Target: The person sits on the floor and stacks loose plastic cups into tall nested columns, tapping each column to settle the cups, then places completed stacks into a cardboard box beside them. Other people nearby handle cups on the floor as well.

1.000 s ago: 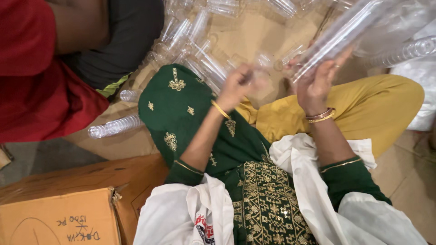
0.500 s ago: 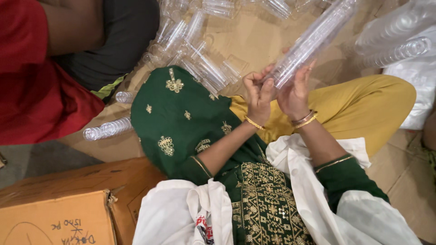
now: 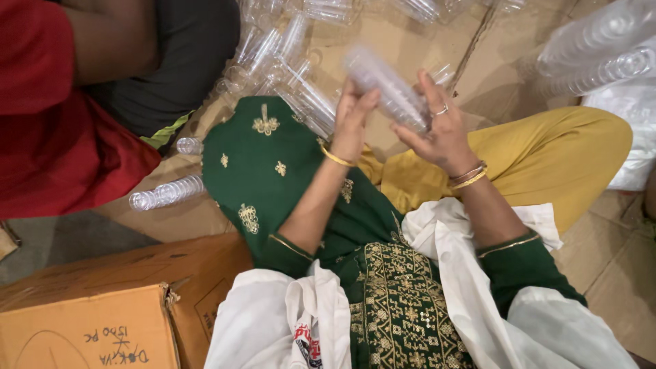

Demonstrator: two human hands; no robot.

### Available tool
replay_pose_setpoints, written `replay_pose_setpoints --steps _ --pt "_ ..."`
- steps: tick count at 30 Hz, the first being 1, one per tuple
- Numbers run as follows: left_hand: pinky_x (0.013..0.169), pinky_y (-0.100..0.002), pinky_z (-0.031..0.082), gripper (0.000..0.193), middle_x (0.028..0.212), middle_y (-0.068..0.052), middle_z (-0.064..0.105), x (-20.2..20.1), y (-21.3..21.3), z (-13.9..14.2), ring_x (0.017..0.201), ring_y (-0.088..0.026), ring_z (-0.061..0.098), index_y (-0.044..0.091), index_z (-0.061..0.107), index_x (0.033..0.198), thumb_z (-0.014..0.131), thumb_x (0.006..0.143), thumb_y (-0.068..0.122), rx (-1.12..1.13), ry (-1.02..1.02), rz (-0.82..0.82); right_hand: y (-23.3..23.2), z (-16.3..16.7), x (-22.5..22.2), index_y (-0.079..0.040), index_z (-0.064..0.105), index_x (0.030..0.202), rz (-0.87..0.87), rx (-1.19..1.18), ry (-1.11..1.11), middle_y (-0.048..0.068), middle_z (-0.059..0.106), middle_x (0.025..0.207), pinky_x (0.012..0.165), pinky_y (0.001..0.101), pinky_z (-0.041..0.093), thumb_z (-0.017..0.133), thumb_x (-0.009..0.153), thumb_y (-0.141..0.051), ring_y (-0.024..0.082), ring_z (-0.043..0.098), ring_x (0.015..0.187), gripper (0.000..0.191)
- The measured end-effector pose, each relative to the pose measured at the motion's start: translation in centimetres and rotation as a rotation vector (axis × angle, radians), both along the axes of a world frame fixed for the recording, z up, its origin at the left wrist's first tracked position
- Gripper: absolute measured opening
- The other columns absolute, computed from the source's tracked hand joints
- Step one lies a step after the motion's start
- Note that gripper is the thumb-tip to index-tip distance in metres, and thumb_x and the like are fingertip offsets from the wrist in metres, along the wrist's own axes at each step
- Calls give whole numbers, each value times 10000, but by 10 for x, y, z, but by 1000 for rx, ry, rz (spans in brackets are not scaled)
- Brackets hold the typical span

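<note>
A stack of clear plastic cups lies tilted between both my hands, blurred by motion. My left hand presses against its lower left side, a gold bangle on the wrist. My right hand cups it from the right, with a ring on one finger and bangles at the wrist. Both hands hover above my lap, over the green embroidered cloth and yellow trousers.
More stacks of clear cups lie on flattened cardboard ahead, one stack at left, and bagged stacks at top right. A brown cardboard box stands at lower left. Another person in red and black sits at left.
The long cup stack has swung from pointing up-right to tilting up-left and now looks shorter. Both hands have closed in around it.
</note>
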State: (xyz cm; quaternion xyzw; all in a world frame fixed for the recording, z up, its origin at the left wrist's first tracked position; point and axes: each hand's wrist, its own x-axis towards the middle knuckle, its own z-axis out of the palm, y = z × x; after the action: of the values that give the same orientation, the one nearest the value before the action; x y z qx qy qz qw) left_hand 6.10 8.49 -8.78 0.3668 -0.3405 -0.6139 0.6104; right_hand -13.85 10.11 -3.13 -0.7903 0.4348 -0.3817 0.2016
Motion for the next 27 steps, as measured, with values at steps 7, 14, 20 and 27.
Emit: replay_pose_setpoints --steps 7,14,20,27 --pt "871 -446 607 543 1231 -83 628 23 1 23 1123 -262 659 152 427 1413 695 943 202 252 315 -247 -2 12 8 -29 526 1293 -63 46 -67 144 672 1101 871 425 572 984 800 -357 311 684 997 748" --pt "1032 -456 559 584 1290 -83 602 23 4 33 1227 -241 619 126 416 1504 723 1007 121 116 385 -163 -7 27 11 -42 612 1277 -11 -143 89 148 677 1095 861 454 534 962 791 -314 346 640 989 657" --pt "959 -467 605 630 1271 -194 644 44 2 52 1166 -293 682 155 349 1457 694 933 93 47 406 -190 -7 21 4 -51 609 1365 96 441 -327 65 673 1192 956 343 533 841 911 -231 212 644 1090 541" --pt "968 -473 580 667 1292 -173 630 46 0 43 1188 -287 662 112 360 1523 684 949 16 -1 416 -23 -12 8 -13 -26 495 1528 357 933 -929 74 561 1422 1161 309 455 757 895 -66 186 534 1354 686"
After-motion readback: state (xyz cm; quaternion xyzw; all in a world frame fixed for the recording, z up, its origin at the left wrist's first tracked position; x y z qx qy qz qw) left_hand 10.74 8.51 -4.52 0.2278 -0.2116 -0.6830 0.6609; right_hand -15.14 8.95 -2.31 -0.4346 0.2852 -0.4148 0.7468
